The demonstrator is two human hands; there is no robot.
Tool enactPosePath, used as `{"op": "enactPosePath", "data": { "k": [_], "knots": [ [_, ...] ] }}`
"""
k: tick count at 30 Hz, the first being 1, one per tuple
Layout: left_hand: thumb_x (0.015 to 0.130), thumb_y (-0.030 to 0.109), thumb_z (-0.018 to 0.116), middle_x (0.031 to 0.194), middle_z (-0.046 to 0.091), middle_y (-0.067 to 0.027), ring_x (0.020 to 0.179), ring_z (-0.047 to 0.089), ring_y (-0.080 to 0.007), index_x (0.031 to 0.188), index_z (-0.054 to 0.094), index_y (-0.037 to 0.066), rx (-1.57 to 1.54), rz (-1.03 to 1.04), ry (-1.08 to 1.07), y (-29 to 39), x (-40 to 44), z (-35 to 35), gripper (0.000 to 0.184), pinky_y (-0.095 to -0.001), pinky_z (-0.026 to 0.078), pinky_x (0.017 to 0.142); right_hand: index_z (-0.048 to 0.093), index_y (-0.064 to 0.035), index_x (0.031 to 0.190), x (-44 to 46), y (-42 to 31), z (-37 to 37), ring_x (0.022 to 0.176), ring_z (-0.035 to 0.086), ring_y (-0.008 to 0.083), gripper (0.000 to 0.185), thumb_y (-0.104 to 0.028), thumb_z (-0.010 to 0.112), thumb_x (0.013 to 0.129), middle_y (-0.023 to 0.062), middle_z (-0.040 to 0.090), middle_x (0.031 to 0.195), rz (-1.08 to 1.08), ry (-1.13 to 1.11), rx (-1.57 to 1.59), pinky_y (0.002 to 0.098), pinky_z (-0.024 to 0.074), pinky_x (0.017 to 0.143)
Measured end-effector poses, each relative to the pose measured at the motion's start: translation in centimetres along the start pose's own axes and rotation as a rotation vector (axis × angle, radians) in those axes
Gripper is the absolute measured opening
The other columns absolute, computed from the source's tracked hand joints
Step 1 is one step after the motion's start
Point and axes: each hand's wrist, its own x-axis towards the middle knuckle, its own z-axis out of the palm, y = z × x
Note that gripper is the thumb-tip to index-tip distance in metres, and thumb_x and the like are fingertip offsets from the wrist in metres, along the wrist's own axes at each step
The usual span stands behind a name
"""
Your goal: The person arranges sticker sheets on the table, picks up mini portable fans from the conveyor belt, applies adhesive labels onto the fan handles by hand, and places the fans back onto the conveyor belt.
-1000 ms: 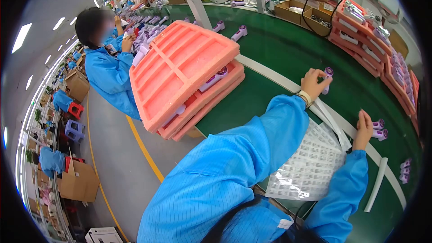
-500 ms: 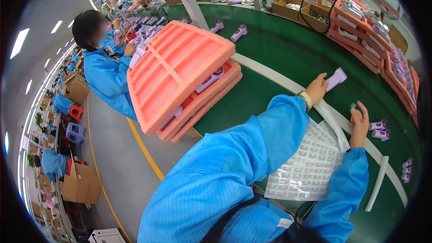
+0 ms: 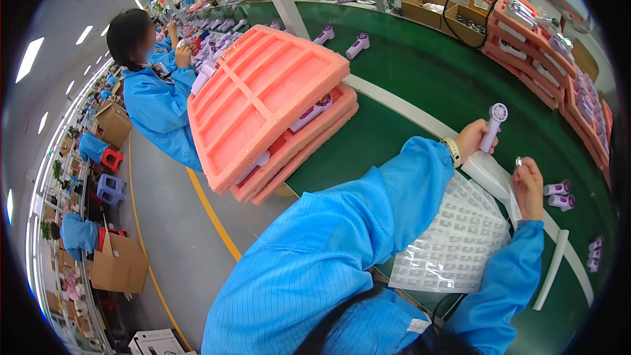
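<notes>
My left hand (image 3: 472,139), with a band on the wrist, is closed round the handle of a small light-purple handheld fan (image 3: 494,121), whose round head points up. To its right, my right hand (image 3: 528,187) pinches a small shiny piece that looks like a sticker (image 3: 518,161) between thumb and fingertips. Sheets of printed labels (image 3: 447,243) lie below both hands, partly under my forearms. A strip of white backing paper (image 3: 490,174) curls up between the hands. Two more purple fans (image 3: 560,202) lie to the right of my right hand.
A stack of pink foam trays (image 3: 269,92) stands at the left, with fans inside. More loaded trays (image 3: 526,59) are piled back right. The green conveyor belt (image 3: 407,59) carries fans past a white rail. A co-worker in blue (image 3: 158,98) sits at the left.
My left hand has turned the fan so that its round head now faces up towards me. My right hand has shifted slightly down and right, still pinching the small piece.
</notes>
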Motion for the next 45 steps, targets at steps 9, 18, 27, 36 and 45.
{"op": "enactPosePath", "data": {
  "k": [9,18,27,36,45],
  "knots": [
    [0.094,0.049,0.047,0.074,0.058,-0.0074,0.067,0.057,-0.0182,0.101,0.055,0.007,0.086,-0.006,0.040,-0.3,-0.1,0.9,0.044,-0.0310,0.047,0.064,0.060,-0.0048,0.098,0.7,-2.3,5.6,0.077,0.048,0.0064,0.010,-0.011,0.061,0.091,-0.0026,0.054,0.087,-0.122,0.155,-0.084,0.0214,0.0396,0.070],
    [0.098,0.060,0.025,0.100,0.062,-0.0076,0.092,0.062,-0.0174,0.115,0.055,0.007,0.330,0.008,0.070,0.1,-1.2,2.5,0.063,-0.0322,0.050,0.084,0.067,-0.0035,0.096,1.0,2.8,7.6,0.077,0.054,0.0074,0.016,-0.016,0.069,0.086,-0.0004,0.062,0.085,-0.027,0.240,-0.002,0.0216,0.0425,0.071],
    [0.097,0.063,0.021,0.106,0.060,-0.0092,0.097,0.058,-0.0175,0.118,0.052,0.002,0.424,-0.032,0.040,0.9,-2.2,3.8,0.072,-0.0319,0.047,0.088,0.068,-0.0035,0.094,1.1,3.4,8.0,0.070,0.052,0.0062,0.015,-0.013,0.073,0.083,-0.0010,0.063,0.080,-0.035,0.340,0.083,0.0202,0.0433,0.067],
    [0.097,0.064,0.020,0.113,0.058,-0.0106,0.103,0.057,-0.0187,0.122,0.049,0.001,0.454,-0.013,0.063,0.7,-2.3,3.9,0.074,-0.0327,0.045,0.092,0.068,-0.0032,0.094,1.1,3.2,8.9,0.071,0.053,0.0057,0.018,-0.016,0.075,0.082,0.0001,0.065,0.082,-0.043,0.440,0.066,0.0198,0.0437,0.067],
    [0.097,0.065,0.019,0.112,0.057,-0.0093,0.103,0.056,-0.0183,0.123,0.049,0.002,0.465,-0.020,0.048,1.0,-2.6,4.4,0.074,-0.0329,0.044,0.093,0.067,-0.0037,0.093,1.0,2.9,9.8,0.070,0.052,0.0052,0.017,-0.015,0.075,0.082,-0.0018,0.062,0.079,-0.056,0.501,0.035,0.0196,0.0413,0.065]
  ]
}}
